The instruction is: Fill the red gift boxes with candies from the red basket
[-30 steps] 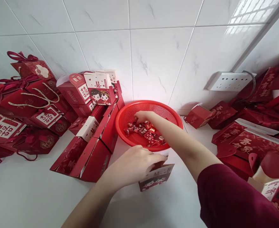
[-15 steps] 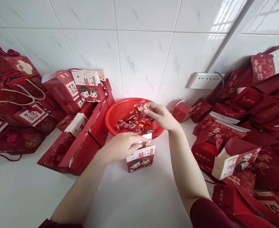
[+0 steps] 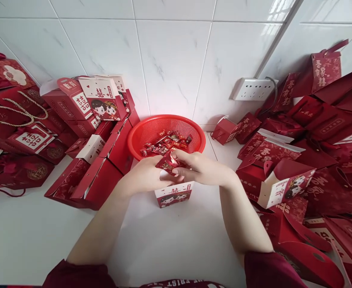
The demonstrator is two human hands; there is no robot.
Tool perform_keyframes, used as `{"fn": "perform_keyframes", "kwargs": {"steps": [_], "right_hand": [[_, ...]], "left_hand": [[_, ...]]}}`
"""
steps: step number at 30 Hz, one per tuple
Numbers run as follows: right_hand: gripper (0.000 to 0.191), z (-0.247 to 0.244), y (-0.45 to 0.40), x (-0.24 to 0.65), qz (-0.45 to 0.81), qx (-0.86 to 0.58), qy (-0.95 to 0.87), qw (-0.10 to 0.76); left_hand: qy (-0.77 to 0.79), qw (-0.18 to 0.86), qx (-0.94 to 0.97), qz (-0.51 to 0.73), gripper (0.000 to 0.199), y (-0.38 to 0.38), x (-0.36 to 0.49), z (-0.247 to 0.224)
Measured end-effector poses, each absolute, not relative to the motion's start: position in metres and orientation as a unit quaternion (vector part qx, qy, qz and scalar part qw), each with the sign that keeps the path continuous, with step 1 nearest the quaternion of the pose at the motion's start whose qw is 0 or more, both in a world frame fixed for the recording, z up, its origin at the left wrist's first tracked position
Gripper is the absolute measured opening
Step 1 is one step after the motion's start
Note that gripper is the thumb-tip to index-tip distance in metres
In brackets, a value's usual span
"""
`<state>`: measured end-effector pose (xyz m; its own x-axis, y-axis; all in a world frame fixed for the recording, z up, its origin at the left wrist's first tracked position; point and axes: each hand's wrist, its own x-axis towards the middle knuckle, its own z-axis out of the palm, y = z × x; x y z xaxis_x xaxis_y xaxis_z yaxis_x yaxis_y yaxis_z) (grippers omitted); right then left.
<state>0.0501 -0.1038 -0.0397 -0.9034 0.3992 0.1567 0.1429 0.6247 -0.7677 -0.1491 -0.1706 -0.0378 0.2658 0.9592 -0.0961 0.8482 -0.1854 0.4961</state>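
Observation:
A small white-and-red gift box [image 3: 175, 197] printed with two cartoon figures stands upright on the counter in front of me. My left hand [image 3: 141, 175] grips its upper left edge, with the fingertips partly hidden. Over the box's top, my right hand [image 3: 200, 168] pinches a red wrapped candy [image 3: 166, 163] between thumb and fingers. The candy covers much of the box's opening. Right behind is a red plastic basket [image 3: 194, 127] with several more wrapped candies [image 3: 176, 138] in it.
Stacked red boxes [image 3: 95, 178] stand left of the basket, with gift bags [image 3: 20, 116] farther left. A large pile of red boxes [image 3: 287, 160] crowds the right side. A white power strip [image 3: 255, 89] with a cable rests against the tiled wall [image 3: 173, 60].
My right hand has come from above the basket toward me with the candy, down to the box's top. My left hand stays at the box. The view has shifted slightly.

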Motion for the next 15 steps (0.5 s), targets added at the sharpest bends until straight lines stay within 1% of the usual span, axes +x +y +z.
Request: {"fn": "perform_keyframes", "kwargs": {"steps": [2,5,8,11,14,15], "right_hand": [[0.006,-0.038,-0.105,0.053,0.407,-0.192,-0.882,0.141],[0.004,-0.037,-0.106,0.059,0.376,-0.226,-0.89,0.128],[0.002,-0.038,-0.105,0.062,0.332,-0.232,-0.907,0.115],[0.01,-0.039,-0.104,0.062,0.322,-0.223,-0.913,0.114],[0.024,-0.041,-0.104,0.059,0.354,-0.214,-0.902,0.122],[0.026,-0.042,-0.104,0.059,0.368,-0.214,-0.897,0.122]], "left_hand": [[0.582,0.202,0.782,0.099,0.037,-0.172,-0.154,-0.035],[0.567,0.139,0.811,0.032,0.03,-0.173,-0.167,-0.032],[0.582,0.134,0.802,-0.005,0.032,-0.173,-0.178,-0.033],[0.588,0.139,0.797,-0.013,0.04,-0.173,-0.183,-0.034],[0.594,0.134,0.793,-0.025,0.044,-0.173,-0.182,-0.033],[0.598,0.135,0.789,-0.027,0.045,-0.173,-0.18,-0.032]]}}
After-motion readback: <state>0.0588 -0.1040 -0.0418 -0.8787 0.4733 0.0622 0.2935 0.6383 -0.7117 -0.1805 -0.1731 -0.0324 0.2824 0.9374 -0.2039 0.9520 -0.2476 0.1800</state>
